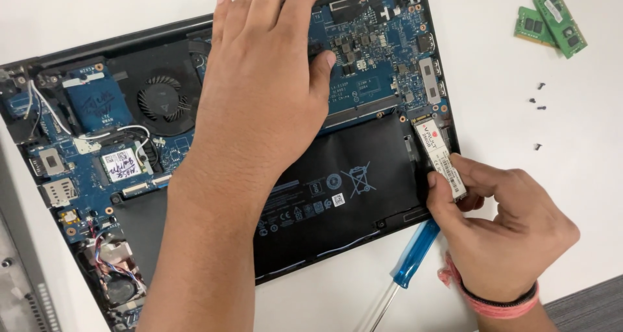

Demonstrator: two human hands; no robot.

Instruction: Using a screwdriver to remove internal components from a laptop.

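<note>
The right hand (500, 231) pinches a narrow white-labelled storage card (442, 160) at the right edge of the opened black laptop base (350, 183), near the white table (506, 131)'s right edge. The left hand (259, 92) lies flat, holding nothing, on the blue circuit board (363, 53). Bare table right of the laptop carries two green memory sticks (551, 22), small black screws (537, 105) and a blue-handled screwdriver (415, 254).

hands | left (259, 79): flat, palm down, fingers together | right (500, 228): fingers curled, thumb and fingertips pinching
</note>
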